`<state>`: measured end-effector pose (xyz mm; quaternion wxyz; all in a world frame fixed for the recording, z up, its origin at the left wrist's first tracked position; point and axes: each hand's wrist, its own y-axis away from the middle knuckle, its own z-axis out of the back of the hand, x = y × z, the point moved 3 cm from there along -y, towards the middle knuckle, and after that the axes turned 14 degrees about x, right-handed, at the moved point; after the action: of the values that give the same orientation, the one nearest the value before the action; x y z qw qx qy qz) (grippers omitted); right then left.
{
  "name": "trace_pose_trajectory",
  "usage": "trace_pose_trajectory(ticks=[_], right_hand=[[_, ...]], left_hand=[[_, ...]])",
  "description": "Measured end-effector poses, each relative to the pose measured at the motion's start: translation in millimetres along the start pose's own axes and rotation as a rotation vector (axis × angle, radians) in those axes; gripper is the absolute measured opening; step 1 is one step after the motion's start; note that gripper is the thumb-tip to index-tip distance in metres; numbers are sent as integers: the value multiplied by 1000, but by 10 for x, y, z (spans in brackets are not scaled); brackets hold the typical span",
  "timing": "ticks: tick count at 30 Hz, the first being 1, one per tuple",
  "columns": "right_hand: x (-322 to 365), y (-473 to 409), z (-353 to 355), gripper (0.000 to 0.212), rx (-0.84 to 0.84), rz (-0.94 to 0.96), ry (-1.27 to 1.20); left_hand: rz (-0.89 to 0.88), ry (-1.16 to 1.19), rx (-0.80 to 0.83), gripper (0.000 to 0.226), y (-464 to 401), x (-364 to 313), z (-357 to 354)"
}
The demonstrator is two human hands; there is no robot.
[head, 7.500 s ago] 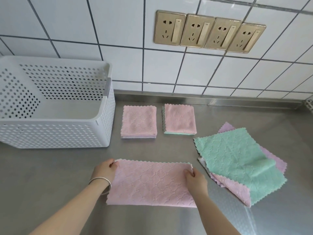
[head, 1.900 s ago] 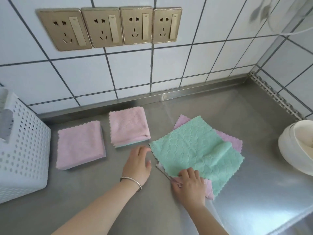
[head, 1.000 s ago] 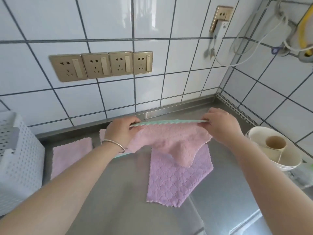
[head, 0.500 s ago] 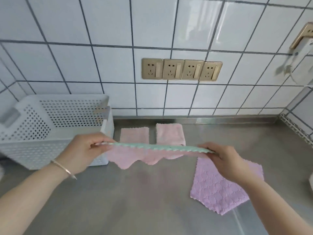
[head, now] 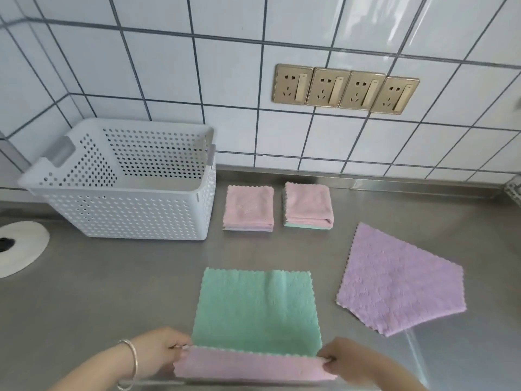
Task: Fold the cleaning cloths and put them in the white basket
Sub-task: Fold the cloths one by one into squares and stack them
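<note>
Fingers (head: pixel 180 347) of both hands pinch green cloth (head: pixel 255 306) near edge, first fold started; two folded stacks (head: pixel 248 208) beside white basket (head: pixel 127 213), purple cloth (head: pixel 400 283) unfolded, nothing seen inside basket.

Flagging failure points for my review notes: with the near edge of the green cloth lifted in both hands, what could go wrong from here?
1. The green cloth has a ridge down its middle; folding over it may trap a crease.
2. The left hand and right hand pinch only the near corners, so the edge could sag or land skewed.
3. Two folded stacks sit on the counter; the white basket looks empty, so they could be forgotten.
</note>
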<state>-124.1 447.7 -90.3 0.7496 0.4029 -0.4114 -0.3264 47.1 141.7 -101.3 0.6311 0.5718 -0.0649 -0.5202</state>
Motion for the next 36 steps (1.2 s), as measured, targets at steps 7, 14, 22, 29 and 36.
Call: trace_pose_trajectory(ticks=[7,14,22,29,36], right_hand=[[-85,-96,301,32,-206,-12,-263],[165,-399,531,13,-657,-13,-598],[103,-702,608,7,-712,-111,-676],[79,-800,621,11,-739,-178,-620],[73,-775,644,29,-779,-192,-786]], left_hand=[[10,273,-208,31,-226,24,287],[116,643,-404,18,-645,143,542],[309,241,-629,22,-870,222,784],[387,34,-613,26,-915,162,876],[415,110,-652,27,-886,136,853]])
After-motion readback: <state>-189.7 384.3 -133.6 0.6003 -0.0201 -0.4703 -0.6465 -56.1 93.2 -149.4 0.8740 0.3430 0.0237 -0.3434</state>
